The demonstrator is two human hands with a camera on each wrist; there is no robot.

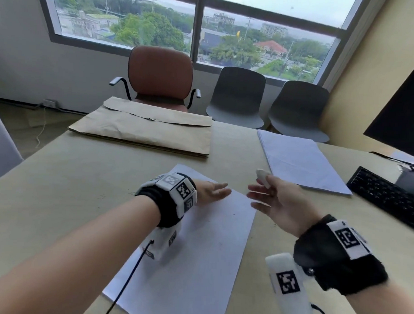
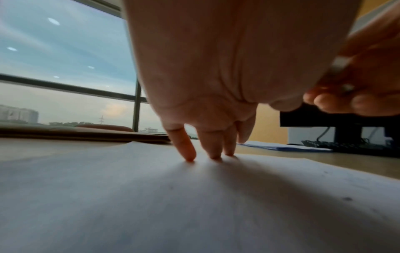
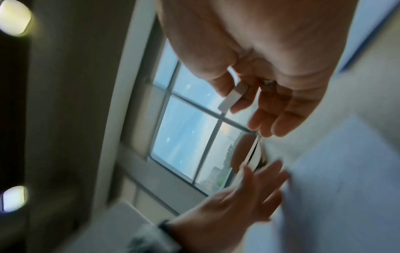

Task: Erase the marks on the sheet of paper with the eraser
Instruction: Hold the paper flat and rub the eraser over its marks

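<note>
Evidently, the sheet (image 1: pixel 197 246) lay flat on the desk (image 1: pixel 58 174), pinned near its far edge by the straightened fingertips (image 2: pixel 190 154) of the left hand (image 1: pixel 211 192). The eraser (image 1: pixel 263 177) was pinched between thumb and forefinger of the right hand (image 1: pixel 279 207), raised clear of the sheet. The sheet was judged thin, light and easily creased; pinning beside the marks was advised.

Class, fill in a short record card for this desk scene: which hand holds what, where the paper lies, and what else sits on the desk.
left hand: fingertips press down on the sheet of paper
right hand: pinches the white eraser, raised above the desk
sheet of paper: flat on the desk, a few small dark specks visible
eraser contact: not touching the paper
other things: brown envelope, stack of paper, black keyboard
</note>
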